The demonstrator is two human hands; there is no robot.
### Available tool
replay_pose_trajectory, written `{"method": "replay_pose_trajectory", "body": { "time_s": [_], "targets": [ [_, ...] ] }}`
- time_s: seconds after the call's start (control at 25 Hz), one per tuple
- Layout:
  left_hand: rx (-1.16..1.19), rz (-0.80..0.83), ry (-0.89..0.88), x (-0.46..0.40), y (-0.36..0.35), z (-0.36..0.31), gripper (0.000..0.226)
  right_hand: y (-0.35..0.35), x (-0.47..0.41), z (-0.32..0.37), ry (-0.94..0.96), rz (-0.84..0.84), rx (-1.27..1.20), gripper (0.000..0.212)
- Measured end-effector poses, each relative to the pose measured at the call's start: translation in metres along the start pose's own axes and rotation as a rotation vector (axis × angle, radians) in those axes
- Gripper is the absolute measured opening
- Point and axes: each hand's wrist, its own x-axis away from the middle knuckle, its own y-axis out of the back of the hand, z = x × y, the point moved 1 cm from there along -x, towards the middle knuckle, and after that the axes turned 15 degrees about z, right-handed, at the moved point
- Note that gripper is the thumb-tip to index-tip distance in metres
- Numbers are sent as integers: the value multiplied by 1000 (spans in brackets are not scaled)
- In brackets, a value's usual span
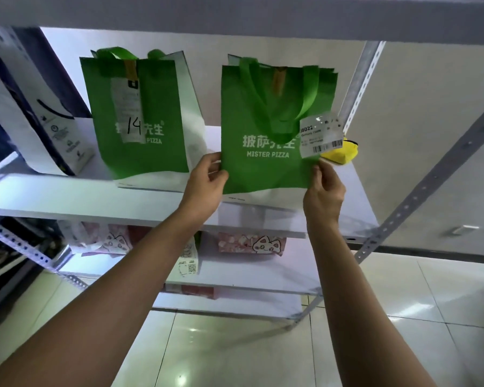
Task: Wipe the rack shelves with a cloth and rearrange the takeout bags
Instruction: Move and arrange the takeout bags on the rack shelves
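Note:
Two green Mister Pizza bags stand upright on the white rack shelf (67,196). The right green bag (263,169) carries a white receipt tag at its right side. My left hand (206,181) grips that bag's lower left edge. My right hand (326,188) pinches its lower right edge, just below the tag. The left green bag (140,152) has a slip marked 14 and nobody touches it. A yellow cloth (342,153) lies on the shelf behind the right bag, partly hidden.
A white and dark paper bag (48,135) stands at the shelf's left end. Pink cat-print bags (252,244) sit on the shelf below. Perforated metal uprights (419,196) frame the rack's right side. Tiled floor lies beneath.

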Motion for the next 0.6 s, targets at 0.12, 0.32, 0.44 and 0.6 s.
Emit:
{"method": "replay_pose_trajectory", "body": {
  "time_s": [0.12, 0.32, 0.44, 0.6],
  "targets": [
    [26, 19, -46, 16, 3, -2, 34, 1, 15, 4, 25, -34, -9, 24],
    [85, 116, -108, 50, 11, -7, 40, -1, 56, 20, 53, -107, -63, 20],
    [95, 114, -67, 75, 25, -4, 35, -6, 90, 28, 65, -133, -97, 17],
    [81, 135, -44, 117, 45, 0, 26, -15, 142, 34, 73, -175, -106, 22]
  ]
}}
